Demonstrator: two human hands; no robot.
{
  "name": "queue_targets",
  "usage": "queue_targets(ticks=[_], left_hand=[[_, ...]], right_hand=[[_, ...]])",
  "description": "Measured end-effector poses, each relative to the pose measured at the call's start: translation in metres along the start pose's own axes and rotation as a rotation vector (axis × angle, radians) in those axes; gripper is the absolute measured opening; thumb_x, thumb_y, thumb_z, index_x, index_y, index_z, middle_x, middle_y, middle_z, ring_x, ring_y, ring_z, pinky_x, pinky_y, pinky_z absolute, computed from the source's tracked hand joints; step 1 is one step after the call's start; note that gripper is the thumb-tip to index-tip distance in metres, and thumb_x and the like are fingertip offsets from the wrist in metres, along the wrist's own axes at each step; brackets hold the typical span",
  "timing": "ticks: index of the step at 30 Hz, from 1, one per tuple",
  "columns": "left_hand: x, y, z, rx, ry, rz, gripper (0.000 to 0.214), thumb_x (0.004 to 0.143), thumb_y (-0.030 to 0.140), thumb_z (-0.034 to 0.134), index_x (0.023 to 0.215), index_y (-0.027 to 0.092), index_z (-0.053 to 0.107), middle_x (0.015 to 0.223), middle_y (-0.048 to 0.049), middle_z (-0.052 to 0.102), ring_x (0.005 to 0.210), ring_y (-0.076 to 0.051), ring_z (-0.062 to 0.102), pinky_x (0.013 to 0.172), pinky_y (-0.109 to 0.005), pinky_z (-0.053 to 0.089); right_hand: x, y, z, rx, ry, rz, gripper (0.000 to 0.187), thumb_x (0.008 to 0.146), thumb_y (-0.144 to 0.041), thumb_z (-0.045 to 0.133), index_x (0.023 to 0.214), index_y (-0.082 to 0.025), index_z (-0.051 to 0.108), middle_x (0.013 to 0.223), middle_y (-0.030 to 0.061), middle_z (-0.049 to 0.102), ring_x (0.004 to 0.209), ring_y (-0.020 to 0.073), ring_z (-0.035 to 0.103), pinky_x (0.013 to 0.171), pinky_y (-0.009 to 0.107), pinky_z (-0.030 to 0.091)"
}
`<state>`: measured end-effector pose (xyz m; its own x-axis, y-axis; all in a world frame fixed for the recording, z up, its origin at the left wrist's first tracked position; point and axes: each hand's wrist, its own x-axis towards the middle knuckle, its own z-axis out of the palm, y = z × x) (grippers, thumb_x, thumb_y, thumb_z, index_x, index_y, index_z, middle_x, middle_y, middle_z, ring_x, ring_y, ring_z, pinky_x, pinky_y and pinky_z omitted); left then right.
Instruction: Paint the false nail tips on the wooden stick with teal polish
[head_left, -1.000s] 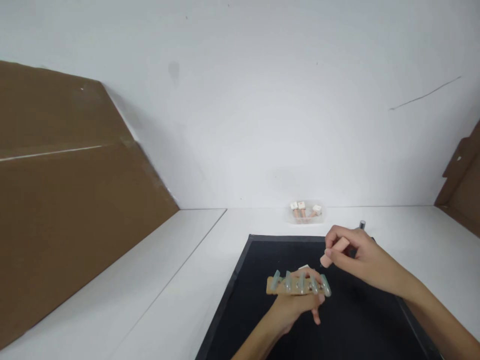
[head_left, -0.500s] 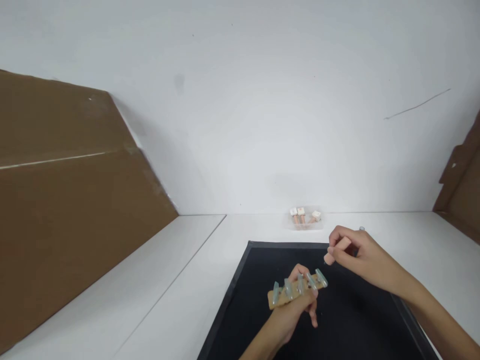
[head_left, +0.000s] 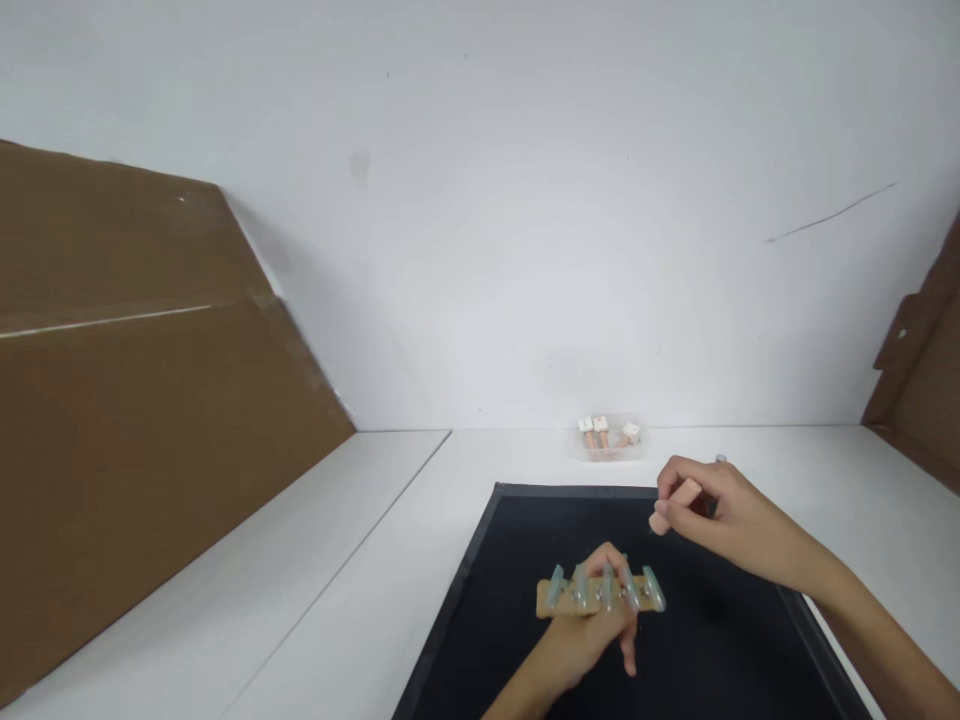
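Observation:
My left hand (head_left: 592,632) is closed on a small wooden strip (head_left: 547,600) that carries several pale blue-green nail tips; it holds the strip level above a black mat (head_left: 697,650). My right hand (head_left: 724,520) hovers up and to the right of the strip, fingers pinched round a short pink stick (head_left: 671,502), likely a small brush or applicator. The stick's lower end points down-left toward the strip without touching it.
A small clear tray (head_left: 609,438) with a few white-capped pink pieces sits at the back of the white table by the wall. Brown cardboard panels stand at the left (head_left: 135,400) and far right (head_left: 919,380). A small grey cap (head_left: 721,459) peeks out behind my right hand.
The wooden strip tilted up on its right end half a second ago and is level again now. My right hand has stayed in nearly the same place.

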<state>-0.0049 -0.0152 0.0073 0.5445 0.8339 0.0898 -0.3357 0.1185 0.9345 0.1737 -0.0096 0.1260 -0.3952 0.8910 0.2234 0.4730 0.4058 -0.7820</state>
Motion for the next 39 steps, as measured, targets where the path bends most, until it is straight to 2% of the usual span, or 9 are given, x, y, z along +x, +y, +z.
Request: queue_targets(ticks=[11, 20, 26, 34, 39], left_hand=[[-0.004, -0.007, -0.010, -0.019, -0.116, 0.125, 0.030, 0.077, 0.032, 0.063, 0.075, 0.021, 0.035, 0.048, 0.0098, 0.048, 0.035, -0.003, 0.043, 0.036, -0.014, 0.041], [-0.005, -0.007, -0.011, -0.055, -0.146, 0.149, 0.029, 0.077, 0.028, 0.064, 0.075, 0.020, 0.035, 0.051, 0.0086, 0.051, 0.036, -0.003, 0.045, 0.036, -0.012, 0.041], [-0.005, -0.009, -0.006, -0.023, -0.159, 0.058, 0.030, 0.075, 0.031, 0.065, 0.076, 0.019, 0.038, 0.052, 0.0084, 0.050, 0.037, -0.003, 0.047, 0.038, -0.012, 0.041], [-0.006, -0.020, 0.004, 0.060, -0.142, -0.085, 0.039, 0.061, 0.037, 0.074, 0.072, 0.019, 0.041, 0.055, 0.0071, 0.049, 0.039, -0.006, 0.049, 0.035, -0.015, 0.039], [-0.008, -0.021, 0.007, 0.210, -0.138, -0.116, 0.034, 0.053, 0.023, 0.076, 0.068, 0.018, 0.046, 0.056, 0.0058, 0.051, 0.044, -0.006, 0.048, 0.043, -0.017, 0.037]], right_hand=[[-0.003, -0.003, -0.003, -0.038, 0.046, 0.015, 0.013, 0.084, -0.023, 0.050, 0.071, -0.021, 0.051, 0.064, -0.0009, 0.070, 0.056, 0.0135, 0.057, 0.042, 0.021, 0.030], [-0.005, -0.001, -0.003, -0.073, 0.058, 0.018, 0.014, 0.082, -0.029, 0.054, 0.071, -0.021, 0.053, 0.057, -0.0010, 0.065, 0.050, 0.0125, 0.050, 0.041, 0.022, 0.030], [0.006, 0.009, 0.001, -0.061, 0.004, 0.020, 0.014, 0.082, -0.029, 0.054, 0.072, -0.020, 0.057, 0.061, -0.0007, 0.063, 0.054, 0.0126, 0.050, 0.049, 0.022, 0.037], [0.022, 0.033, 0.023, -0.117, -0.112, -0.021, 0.010, 0.080, -0.015, 0.052, 0.073, -0.018, 0.059, 0.066, -0.0008, 0.059, 0.056, 0.0124, 0.049, 0.051, 0.022, 0.036], [0.027, 0.039, 0.025, -0.152, -0.102, -0.018, 0.014, 0.079, -0.012, 0.050, 0.069, -0.017, 0.058, 0.079, 0.0027, 0.065, 0.065, 0.0152, 0.055, 0.059, 0.026, 0.040]])
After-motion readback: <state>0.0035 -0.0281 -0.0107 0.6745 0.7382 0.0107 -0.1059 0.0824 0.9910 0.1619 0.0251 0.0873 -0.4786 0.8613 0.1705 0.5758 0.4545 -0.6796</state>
